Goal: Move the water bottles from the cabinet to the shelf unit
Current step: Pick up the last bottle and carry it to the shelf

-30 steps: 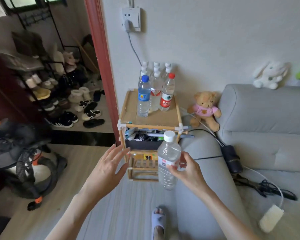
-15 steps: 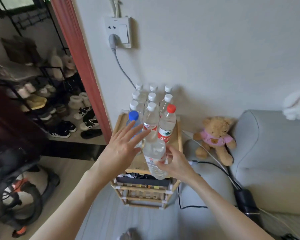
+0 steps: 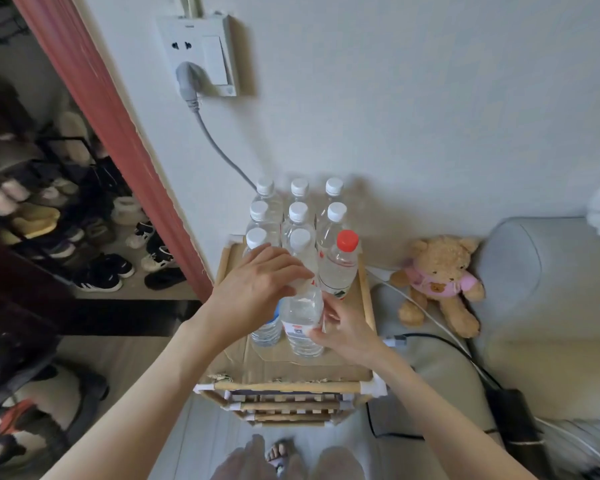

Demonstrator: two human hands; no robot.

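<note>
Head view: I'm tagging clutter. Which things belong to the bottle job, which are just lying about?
Job: held bottle, gripped by left hand and right hand; red-capped bottle; white-capped bottles; shelf unit.
Lying about: teddy bear, wall socket, shoes.

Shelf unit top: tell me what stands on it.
On the shelf unit: white-capped bottles, a red-capped one, another held by both hands. The left hand hides its cap.
</note>
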